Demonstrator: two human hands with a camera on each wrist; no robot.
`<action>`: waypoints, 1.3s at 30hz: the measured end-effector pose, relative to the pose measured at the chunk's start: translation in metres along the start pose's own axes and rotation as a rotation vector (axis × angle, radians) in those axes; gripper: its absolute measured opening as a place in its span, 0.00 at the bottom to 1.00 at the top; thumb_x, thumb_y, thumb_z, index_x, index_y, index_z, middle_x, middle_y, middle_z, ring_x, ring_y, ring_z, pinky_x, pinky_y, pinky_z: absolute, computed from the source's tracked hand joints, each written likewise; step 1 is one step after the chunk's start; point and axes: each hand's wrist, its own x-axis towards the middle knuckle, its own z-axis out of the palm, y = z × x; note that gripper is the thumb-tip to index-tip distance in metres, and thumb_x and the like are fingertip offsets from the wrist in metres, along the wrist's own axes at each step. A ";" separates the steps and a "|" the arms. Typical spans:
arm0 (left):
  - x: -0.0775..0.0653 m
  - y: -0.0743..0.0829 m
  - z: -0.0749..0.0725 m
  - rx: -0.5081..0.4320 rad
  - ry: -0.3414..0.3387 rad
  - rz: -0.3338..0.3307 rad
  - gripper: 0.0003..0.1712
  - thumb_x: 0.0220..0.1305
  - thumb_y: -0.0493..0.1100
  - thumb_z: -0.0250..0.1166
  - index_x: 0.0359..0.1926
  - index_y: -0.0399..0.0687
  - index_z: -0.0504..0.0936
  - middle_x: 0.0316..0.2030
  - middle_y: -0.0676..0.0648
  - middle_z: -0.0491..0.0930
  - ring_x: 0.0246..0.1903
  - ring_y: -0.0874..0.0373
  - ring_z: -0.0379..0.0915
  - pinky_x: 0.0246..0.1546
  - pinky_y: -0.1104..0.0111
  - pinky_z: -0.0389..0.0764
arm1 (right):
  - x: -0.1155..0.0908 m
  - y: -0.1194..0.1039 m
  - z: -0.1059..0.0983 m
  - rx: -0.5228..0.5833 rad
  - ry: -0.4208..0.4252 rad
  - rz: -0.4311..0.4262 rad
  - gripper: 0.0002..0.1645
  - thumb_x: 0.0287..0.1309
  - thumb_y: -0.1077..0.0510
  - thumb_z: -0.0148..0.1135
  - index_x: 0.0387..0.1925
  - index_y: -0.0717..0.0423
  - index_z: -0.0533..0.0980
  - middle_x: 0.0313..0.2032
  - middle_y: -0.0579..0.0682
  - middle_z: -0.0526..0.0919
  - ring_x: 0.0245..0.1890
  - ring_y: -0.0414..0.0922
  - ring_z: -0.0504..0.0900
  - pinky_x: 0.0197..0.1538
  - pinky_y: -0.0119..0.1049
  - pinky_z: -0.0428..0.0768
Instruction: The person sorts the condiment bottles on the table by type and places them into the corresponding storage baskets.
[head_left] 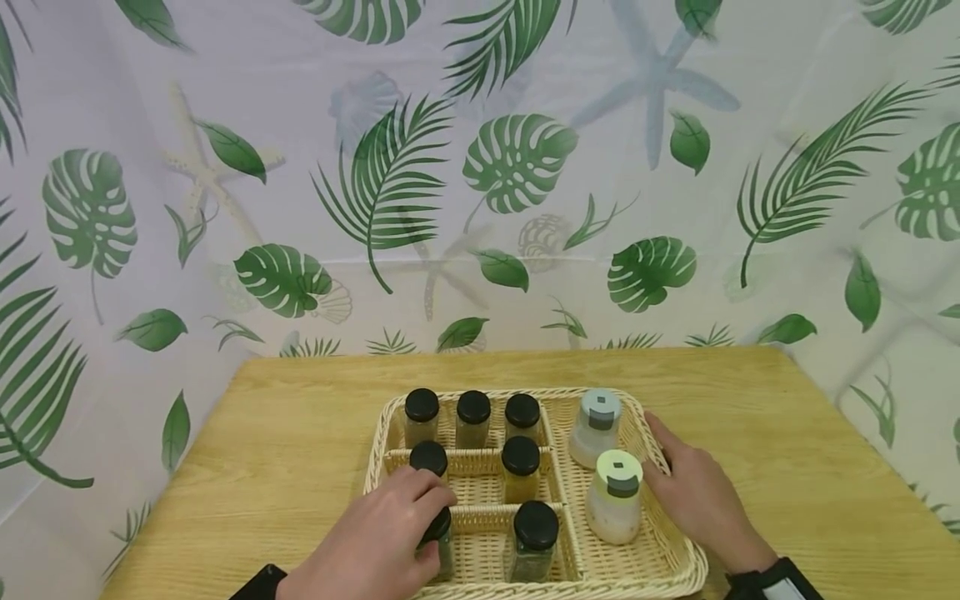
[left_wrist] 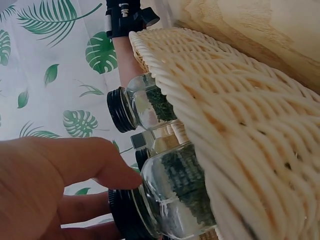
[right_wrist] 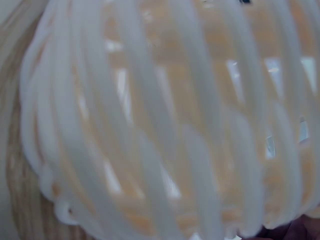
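Note:
A divided wicker basket (head_left: 684,575) holds several glass spice jars with black lids. My left hand (head_left: 382,533) grips the front-left jar (head_left: 444,550), thumb and fingers about its black lid. In the left wrist view this jar (left_wrist: 175,190) has dark green dried flakes inside and stands in the basket (left_wrist: 240,105). My right hand (head_left: 701,492) holds the basket's right rim. Woven strands of the basket (right_wrist: 155,125) fill the right wrist view, blurred; most of the right hand is hidden there.
In the basket's right compartment stand a white-lidded shaker (head_left: 596,429) and a yellow-lidded shaker (head_left: 615,500). Another green-flake jar (head_left: 534,542) stands front right, with a yellow-filled jar (head_left: 520,471) behind it. The basket rests on a wooden table (head_left: 285,433) before a leaf-printed cloth (head_left: 450,192).

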 end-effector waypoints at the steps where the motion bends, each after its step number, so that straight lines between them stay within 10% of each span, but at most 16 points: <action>1: 0.000 -0.001 0.000 0.002 0.001 0.004 0.21 0.53 0.36 0.69 0.51 0.48 0.83 0.48 0.51 0.79 0.46 0.56 0.74 0.38 0.68 0.78 | 0.000 0.000 0.000 -0.001 0.001 0.002 0.42 0.71 0.53 0.50 0.80 0.55 0.47 0.16 0.46 0.67 0.13 0.40 0.60 0.19 0.35 0.62; 9: 0.005 -0.004 0.001 0.048 -0.065 0.043 0.19 0.60 0.40 0.67 0.53 0.48 0.82 0.47 0.51 0.79 0.45 0.58 0.73 0.41 0.68 0.78 | 0.001 0.000 0.000 0.002 0.006 0.002 0.42 0.72 0.53 0.50 0.80 0.53 0.47 0.19 0.48 0.69 0.13 0.39 0.59 0.19 0.35 0.63; 24: 0.008 -0.004 0.013 0.141 0.071 0.147 0.14 0.63 0.49 0.65 0.48 0.50 0.84 0.44 0.52 0.80 0.43 0.58 0.74 0.42 0.69 0.79 | -0.001 -0.002 0.003 -0.004 0.012 0.005 0.42 0.72 0.53 0.50 0.80 0.54 0.48 0.17 0.46 0.67 0.14 0.39 0.59 0.20 0.35 0.63; 34: 0.009 -0.002 0.016 0.098 0.114 0.103 0.14 0.66 0.50 0.64 0.49 0.51 0.84 0.46 0.53 0.80 0.46 0.59 0.75 0.45 0.67 0.80 | -0.001 0.000 0.003 -0.003 0.014 0.002 0.41 0.73 0.53 0.49 0.80 0.54 0.47 0.17 0.47 0.68 0.13 0.38 0.57 0.19 0.34 0.62; 39: 0.005 -0.005 0.009 0.074 0.274 0.021 0.14 0.63 0.50 0.68 0.47 0.52 0.85 0.44 0.55 0.80 0.45 0.61 0.75 0.46 0.65 0.80 | -0.001 -0.001 0.002 -0.008 0.018 -0.001 0.41 0.72 0.53 0.49 0.80 0.54 0.47 0.17 0.47 0.67 0.13 0.38 0.57 0.20 0.34 0.62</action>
